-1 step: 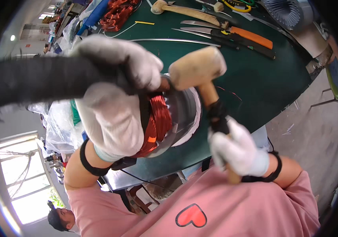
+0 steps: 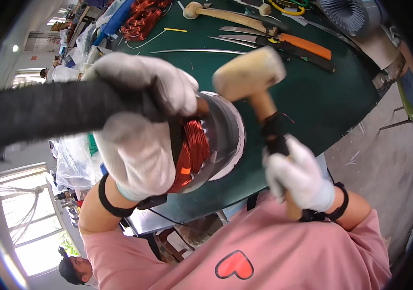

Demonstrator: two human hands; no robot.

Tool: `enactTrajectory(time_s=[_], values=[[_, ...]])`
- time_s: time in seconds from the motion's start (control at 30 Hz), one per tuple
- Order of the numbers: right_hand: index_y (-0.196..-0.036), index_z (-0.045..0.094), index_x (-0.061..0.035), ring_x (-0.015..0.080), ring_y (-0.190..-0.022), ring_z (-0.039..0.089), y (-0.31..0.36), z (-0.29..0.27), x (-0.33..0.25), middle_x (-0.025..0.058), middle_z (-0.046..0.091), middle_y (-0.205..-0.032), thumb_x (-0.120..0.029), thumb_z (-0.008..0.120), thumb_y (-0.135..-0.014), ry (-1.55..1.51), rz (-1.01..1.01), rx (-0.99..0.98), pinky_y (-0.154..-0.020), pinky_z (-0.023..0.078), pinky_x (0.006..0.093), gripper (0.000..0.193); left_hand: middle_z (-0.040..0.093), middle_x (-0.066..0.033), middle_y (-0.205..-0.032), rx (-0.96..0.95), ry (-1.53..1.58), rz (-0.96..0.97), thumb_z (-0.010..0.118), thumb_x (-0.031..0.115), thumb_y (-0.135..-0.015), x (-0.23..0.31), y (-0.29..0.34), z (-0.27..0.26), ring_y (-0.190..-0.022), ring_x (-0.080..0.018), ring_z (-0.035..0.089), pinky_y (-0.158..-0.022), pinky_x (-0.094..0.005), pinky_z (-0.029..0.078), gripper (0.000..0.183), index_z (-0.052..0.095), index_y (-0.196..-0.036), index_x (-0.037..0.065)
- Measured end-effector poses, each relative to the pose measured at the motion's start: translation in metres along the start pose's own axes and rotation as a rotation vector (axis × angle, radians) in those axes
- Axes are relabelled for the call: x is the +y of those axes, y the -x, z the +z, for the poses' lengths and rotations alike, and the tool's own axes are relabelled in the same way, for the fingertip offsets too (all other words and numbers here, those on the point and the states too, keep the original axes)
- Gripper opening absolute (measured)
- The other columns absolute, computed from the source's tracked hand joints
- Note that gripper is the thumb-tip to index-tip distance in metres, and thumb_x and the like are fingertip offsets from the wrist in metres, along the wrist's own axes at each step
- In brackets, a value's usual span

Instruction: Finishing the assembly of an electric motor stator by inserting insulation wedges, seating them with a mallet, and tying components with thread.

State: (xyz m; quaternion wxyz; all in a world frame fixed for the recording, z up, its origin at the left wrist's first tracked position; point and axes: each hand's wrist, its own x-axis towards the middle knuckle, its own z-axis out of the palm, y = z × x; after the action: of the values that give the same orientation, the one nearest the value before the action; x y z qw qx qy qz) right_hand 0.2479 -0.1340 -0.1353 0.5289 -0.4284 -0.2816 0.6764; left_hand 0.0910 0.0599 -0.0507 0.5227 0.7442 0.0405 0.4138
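Observation:
My left hand (image 2: 136, 157), in a white glove, is closed around a thick black bar (image 2: 47, 111) that reaches in, blurred, from the left edge. A short brown end (image 2: 201, 107) sticks out past the fingers, over a coil of red-enamelled wire (image 2: 192, 150). That coil sits at the mouth of a dark, ring-shaped motor stator (image 2: 221, 135) with a white rim. My right hand (image 2: 298, 171), also gloved, grips a wooden mallet (image 2: 250, 72) by its handle, partly wrapped in black tape. The mallet's pale head is raised, a small gap from the brown end.
On the green table (image 2: 313, 106) lie an orange-handled blade tool (image 2: 305, 46), a second hammer (image 2: 230, 17), a thin metal rod (image 2: 197, 50) and a bundle of red wire (image 2: 143, 21). Another stator (image 2: 344, 14) stands far right. A person (image 2: 76, 268) is at lower left.
The mallet and my right hand have moved right, with the mallet head farther from the brown end. The black bar's left part has dropped slightly. My left hand stays nearly in place.

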Motion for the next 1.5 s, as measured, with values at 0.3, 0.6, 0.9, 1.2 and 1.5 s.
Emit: enactTrajectory(time_s=[0.3,0.6,0.9,1.2,1.5], values=[[-0.130,0.042,0.0059,0.0136,-0.049,0.055,0.003,0.019,0.019,0.0057,0.056,-0.061,-0.018,0.050,-0.103,-0.035,-0.069,-0.010,-0.052,0.048,0.0288,0.037,0.052,-0.0016,-0.089,-0.006,-0.110,-0.104,0.056,0.065,-0.095,0.013,-0.001,0.010,-0.077,-0.0160,0.052,-0.080,-0.0367,0.042,0.060,0.050,-0.125,0.014],[-0.136,0.040,0.0092,0.0164,-0.050,0.056,0.012,0.044,0.043,0.0089,0.059,-0.066,-0.016,0.049,-0.103,-0.054,-0.118,-0.003,-0.054,0.050,0.0339,0.043,0.053,-0.0024,-0.080,-0.080,-0.175,-0.185,0.064,0.067,-0.088,0.030,-0.004,0.022,-0.065,-0.0162,0.050,-0.069,-0.0357,0.043,0.065,0.053,-0.114,0.009],[-0.109,0.043,-0.0036,0.0176,-0.052,0.057,0.014,0.055,0.055,0.0063,0.056,-0.063,-0.028,0.043,-0.108,-0.027,-0.238,-0.025,-0.052,0.049,0.0302,0.025,0.051,-0.0019,-0.080,-0.207,-0.113,-0.153,0.063,0.071,-0.086,0.023,-0.009,0.024,-0.067,-0.0171,0.049,-0.071,-0.0368,0.041,0.068,0.051,-0.110,0.009],[-0.103,0.049,-0.0014,0.0188,-0.056,0.058,0.013,0.046,0.072,0.0105,0.060,-0.070,-0.009,0.048,-0.104,0.204,-0.323,0.000,-0.055,0.051,0.0335,0.008,0.052,-0.0041,-0.082,-0.143,-0.029,-0.099,0.061,0.062,-0.094,0.020,-0.011,0.023,-0.067,-0.0141,0.048,-0.072,-0.0324,0.045,0.061,0.049,-0.112,0.005],[-0.121,0.045,-0.0045,0.0166,-0.053,0.058,0.024,-0.020,0.024,0.0195,0.066,-0.095,-0.020,0.065,-0.095,-0.198,-0.651,0.166,-0.045,0.050,0.0268,0.037,0.062,-0.0178,-0.089,-0.376,-0.661,-0.659,0.068,0.026,-0.093,0.100,0.054,0.082,-0.076,-0.0324,0.064,-0.065,-0.0432,0.050,0.039,0.052,-0.117,0.000]])
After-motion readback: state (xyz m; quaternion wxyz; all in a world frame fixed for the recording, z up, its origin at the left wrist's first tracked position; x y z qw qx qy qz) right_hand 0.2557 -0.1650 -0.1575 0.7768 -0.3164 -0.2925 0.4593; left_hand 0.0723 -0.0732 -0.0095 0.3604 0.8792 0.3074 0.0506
